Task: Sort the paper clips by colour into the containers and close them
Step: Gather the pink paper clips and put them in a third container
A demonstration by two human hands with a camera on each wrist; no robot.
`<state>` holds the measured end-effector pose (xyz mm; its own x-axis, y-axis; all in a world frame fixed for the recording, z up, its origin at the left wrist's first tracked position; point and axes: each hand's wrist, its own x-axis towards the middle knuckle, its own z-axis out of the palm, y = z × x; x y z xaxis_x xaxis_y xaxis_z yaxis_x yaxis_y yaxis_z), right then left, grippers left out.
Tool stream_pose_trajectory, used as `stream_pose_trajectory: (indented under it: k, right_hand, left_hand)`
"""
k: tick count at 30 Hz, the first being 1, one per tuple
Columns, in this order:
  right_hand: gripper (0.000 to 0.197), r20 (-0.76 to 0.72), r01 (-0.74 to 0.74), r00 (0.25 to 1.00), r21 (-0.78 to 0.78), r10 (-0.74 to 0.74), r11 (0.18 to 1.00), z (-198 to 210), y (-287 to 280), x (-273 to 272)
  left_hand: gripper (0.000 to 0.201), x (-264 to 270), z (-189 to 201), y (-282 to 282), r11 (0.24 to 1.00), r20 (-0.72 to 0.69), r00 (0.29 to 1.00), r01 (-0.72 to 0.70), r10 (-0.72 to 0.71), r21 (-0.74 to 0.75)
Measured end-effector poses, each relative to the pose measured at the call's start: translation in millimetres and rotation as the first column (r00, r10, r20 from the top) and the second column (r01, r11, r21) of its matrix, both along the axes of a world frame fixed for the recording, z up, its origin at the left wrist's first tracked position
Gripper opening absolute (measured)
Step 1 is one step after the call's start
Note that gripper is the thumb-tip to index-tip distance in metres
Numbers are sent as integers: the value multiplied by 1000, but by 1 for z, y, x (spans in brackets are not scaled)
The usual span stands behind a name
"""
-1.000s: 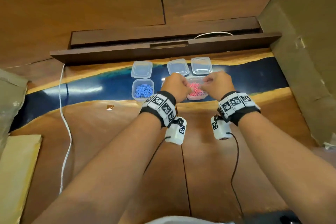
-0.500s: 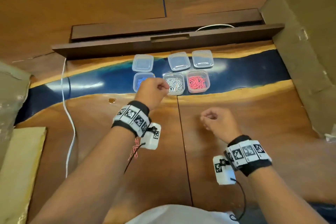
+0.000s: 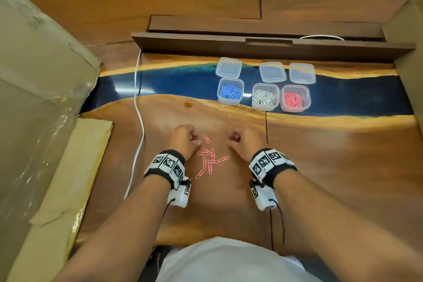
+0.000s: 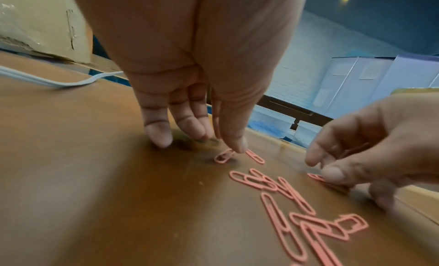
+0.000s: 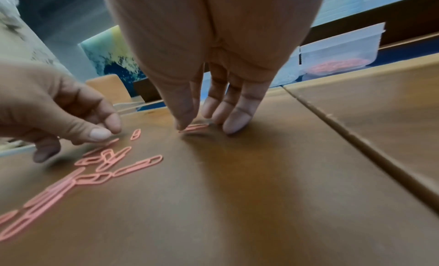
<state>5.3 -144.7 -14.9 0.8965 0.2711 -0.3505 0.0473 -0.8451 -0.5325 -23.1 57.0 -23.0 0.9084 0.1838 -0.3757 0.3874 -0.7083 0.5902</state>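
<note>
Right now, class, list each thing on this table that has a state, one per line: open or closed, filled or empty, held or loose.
Blue clip container: open, filled.
Silver clip container: open, filled.
Pink clip container: open, part filled.
Three lids: off, behind containers.
Loose pink clips: scattered on table.
Left hand: pinching a clip.
Right hand: pinching a clip.

Warm, even indoor light; the head view is sharp, both wrist views soft.

Glare streaks the glossy blue band of the counter (image 3: pixel 160 84) left of the blue-clip container (image 3: pixel 230 91). In the wrist views, dark shadows pool on the counter under the left hand (image 4: pixel 190 63) and right hand (image 5: pixel 213 54); the nearest pink paper clips (image 4: pixel 308 232) blur, and the edges bend and smear.
</note>
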Motion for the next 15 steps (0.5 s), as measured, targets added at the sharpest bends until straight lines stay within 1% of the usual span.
stream_pose_trajectory:
  k: [3, 5, 7, 9, 11, 12, 13, 14, 15]
  right_hand:
    - [11, -42, -17, 999, -87, 14, 996, 0, 9, 5]
    - [17, -87, -45, 996, -176, 30, 983, 1, 13, 6]
    - [21, -103, -62, 994, -259, 37, 964, 2, 17, 6]
    - [21, -119, -60, 992, -273, 29, 960, 2, 21, 4]
    - [14, -119, -24, 993, -183, 2, 983, 0, 20, 1]
    - [13, -129, 20, 991, -94, -32, 995, -2, 18, -2]
    - [16, -167, 96, 982, 20, -91, 995, -3, 14, -5]
    - [21, -231, 191, 960, 140, -156, 972, -4, 11, -9]
    - [25, -297, 270, 934, 225, -198, 936, -5, 9, -14]
  left_hand:
    - [16, -3, -4, -4, 1000, -13, 1000, 1, -1, 14]
    - [17, -5, -5, -6, 998, -35, 999, 19, -17, 54]
    - [18, -6, -6, -8, 996, -56, 998, 29, -24, 89]
    - [17, -6, -7, -10, 988, -69, 996, 72, -63, 136]
    - [17, -6, -8, -11, 973, -81, 989, 134, -121, 186]
    - [18, -6, -9, -11, 965, -92, 985, 165, -149, 203]
    - [19, -7, -7, -12, 954, -105, 978, 198, -178, 225]
    - [19, -7, -6, -11, 940, -113, 972, 228, -205, 255]
    - [18, -8, -4, -10, 931, -116, 969, 243, -219, 274]
